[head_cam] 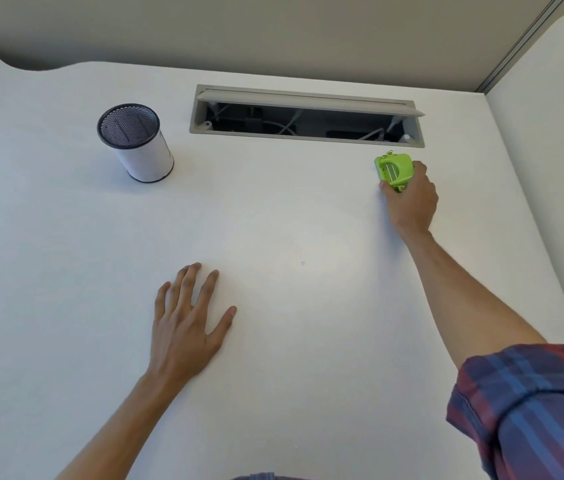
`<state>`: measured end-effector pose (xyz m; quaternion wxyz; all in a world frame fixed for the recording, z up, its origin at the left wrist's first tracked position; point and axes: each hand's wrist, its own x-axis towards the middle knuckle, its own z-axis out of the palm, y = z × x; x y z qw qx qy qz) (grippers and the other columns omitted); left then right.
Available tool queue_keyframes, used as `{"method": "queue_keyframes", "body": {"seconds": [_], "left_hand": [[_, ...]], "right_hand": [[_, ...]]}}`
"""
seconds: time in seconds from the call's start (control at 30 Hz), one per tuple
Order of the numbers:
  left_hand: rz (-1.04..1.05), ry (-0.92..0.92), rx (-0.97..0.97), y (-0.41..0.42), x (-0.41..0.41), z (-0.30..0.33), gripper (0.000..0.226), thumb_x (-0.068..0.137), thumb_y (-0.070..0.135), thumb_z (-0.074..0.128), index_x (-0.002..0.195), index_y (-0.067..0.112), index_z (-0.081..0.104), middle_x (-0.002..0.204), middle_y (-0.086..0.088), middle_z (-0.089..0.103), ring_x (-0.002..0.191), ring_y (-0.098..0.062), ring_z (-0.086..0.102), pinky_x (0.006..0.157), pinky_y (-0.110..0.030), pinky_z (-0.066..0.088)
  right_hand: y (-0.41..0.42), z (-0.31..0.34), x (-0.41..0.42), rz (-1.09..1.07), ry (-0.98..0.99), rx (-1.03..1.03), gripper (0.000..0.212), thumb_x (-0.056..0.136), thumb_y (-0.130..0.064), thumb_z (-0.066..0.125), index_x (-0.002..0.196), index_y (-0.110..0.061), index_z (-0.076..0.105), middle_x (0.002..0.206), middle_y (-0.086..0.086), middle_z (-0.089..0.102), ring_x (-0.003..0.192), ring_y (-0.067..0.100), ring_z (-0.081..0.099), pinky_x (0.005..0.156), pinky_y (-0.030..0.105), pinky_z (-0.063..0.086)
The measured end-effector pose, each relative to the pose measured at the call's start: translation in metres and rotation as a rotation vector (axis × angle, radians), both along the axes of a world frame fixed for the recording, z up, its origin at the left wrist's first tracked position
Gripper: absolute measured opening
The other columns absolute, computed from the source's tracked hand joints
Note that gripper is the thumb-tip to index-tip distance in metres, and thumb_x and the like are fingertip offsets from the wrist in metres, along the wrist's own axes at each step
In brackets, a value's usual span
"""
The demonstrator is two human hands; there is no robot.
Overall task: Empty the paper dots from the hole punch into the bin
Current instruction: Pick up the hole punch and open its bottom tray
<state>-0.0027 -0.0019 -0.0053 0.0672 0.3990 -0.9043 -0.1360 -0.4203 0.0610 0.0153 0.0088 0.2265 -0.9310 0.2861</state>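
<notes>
A small lime-green hole punch sits at the far right of the white desk, just below the cable slot. My right hand reaches out and wraps its fingers around the punch from the near side. The bin is a small white cylinder with a dark mesh inside and a black rim; it stands upright at the far left. Far from both, my left hand lies flat on the desk with its fingers spread and nothing in it.
A long grey cable slot with its lid raised is cut into the desk near the back edge, with cables inside. A white partition rises along the right side. A tiny speck lies mid-desk.
</notes>
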Motion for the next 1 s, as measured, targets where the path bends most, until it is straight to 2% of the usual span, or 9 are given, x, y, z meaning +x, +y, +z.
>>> {"method": "queue_keyframes", "body": {"seconds": [0.17,0.33,0.43,0.57,0.63,0.73,0.8,0.93,1.0], "left_hand": [[-0.003,-0.008,0.023,0.001,0.0,0.002,0.068,0.094,0.056,0.037,0.145,0.012,0.048,0.154,-0.019,0.042,0.142,-0.038,0.039,0.116,-0.054,0.027],[0.01,-0.022,0.054,0.006,0.0,0.007,0.07,0.095,0.056,0.032,0.148,0.012,0.046,0.157,-0.019,0.039,0.145,-0.037,0.035,0.117,-0.054,0.026],[0.019,-0.022,0.075,0.01,-0.001,0.011,0.071,0.095,0.056,0.031,0.149,0.011,0.045,0.159,-0.018,0.037,0.146,-0.037,0.034,0.118,-0.054,0.025],[0.023,-0.032,0.086,0.014,0.002,0.012,0.073,0.094,0.057,0.029,0.149,0.012,0.043,0.16,-0.017,0.034,0.148,-0.036,0.031,0.12,-0.053,0.022],[0.02,-0.026,0.094,0.016,0.004,0.012,0.074,0.094,0.057,0.028,0.149,0.011,0.044,0.16,-0.016,0.035,0.148,-0.035,0.031,0.12,-0.053,0.021],[0.01,-0.013,0.096,0.019,0.007,0.012,0.074,0.094,0.058,0.028,0.149,0.01,0.044,0.16,-0.016,0.036,0.148,-0.035,0.032,0.12,-0.053,0.021],[0.009,0.0,0.103,0.02,0.009,0.013,0.074,0.094,0.057,0.028,0.15,0.01,0.042,0.16,-0.015,0.035,0.149,-0.034,0.03,0.12,-0.052,0.02],[0.005,0.041,0.102,0.022,0.012,0.016,0.071,0.095,0.054,0.028,0.151,0.01,0.04,0.16,-0.014,0.036,0.149,-0.032,0.031,0.121,-0.051,0.021],[-0.008,0.064,0.097,0.022,0.01,0.019,0.069,0.096,0.052,0.029,0.15,0.009,0.041,0.16,-0.013,0.036,0.149,-0.031,0.032,0.12,-0.051,0.023]], "right_hand": [[0.011,0.0,0.022,0.016,-0.011,-0.107,0.058,0.085,-0.036,0.071,0.13,-0.008,0.048,0.11,0.015,0.069,0.095,0.036,0.061,0.073,0.03,0.034],[0.025,0.004,0.05,0.006,-0.049,-0.232,0.054,0.082,-0.039,0.074,0.125,-0.014,0.052,0.095,0.002,0.067,0.077,0.02,0.054,0.07,0.023,0.034],[0.032,0.011,0.065,-0.04,-0.119,-0.339,0.053,0.078,-0.04,0.077,0.121,-0.017,0.056,0.085,-0.004,0.064,0.074,0.017,0.057,0.064,0.013,0.035],[0.043,0.022,0.081,-0.098,-0.263,-0.461,0.054,0.075,-0.042,0.08,0.118,-0.017,0.059,0.082,0.0,0.071,0.068,0.011,0.065,0.061,0.004,0.04],[0.049,0.028,0.087,-0.12,-0.365,-0.54,0.052,0.076,-0.04,0.081,0.117,-0.016,0.06,0.079,-0.003,0.072,0.061,-0.001,0.066,0.064,0.008,0.047],[0.058,0.036,0.095,-0.163,-0.55,-0.678,0.042,0.077,-0.036,0.081,0.111,-0.018,0.062,0.072,-0.012,0.072,0.061,-0.002,0.066,0.071,0.027,0.057],[0.064,0.042,0.104,-0.157,-0.66,-0.757,0.04,0.079,-0.033,0.08,0.112,-0.017,0.065,0.07,-0.014,0.072,0.068,-0.001,0.066,0.066,0.025,0.057],[0.074,0.047,0.126,-0.147,-0.843,-0.859,0.037,0.085,-0.031,0.075,0.116,-0.013,0.067,0.102,0.005,0.072,0.09,0.016,0.067,0.066,0.025,0.056],[0.078,0.05,0.138,-0.133,-0.922,-0.89,0.034,0.088,-0.03,0.07,0.116,-0.01,0.068,0.108,0.011,0.072,0.092,0.018,0.067,0.07,0.027,0.055]]}}
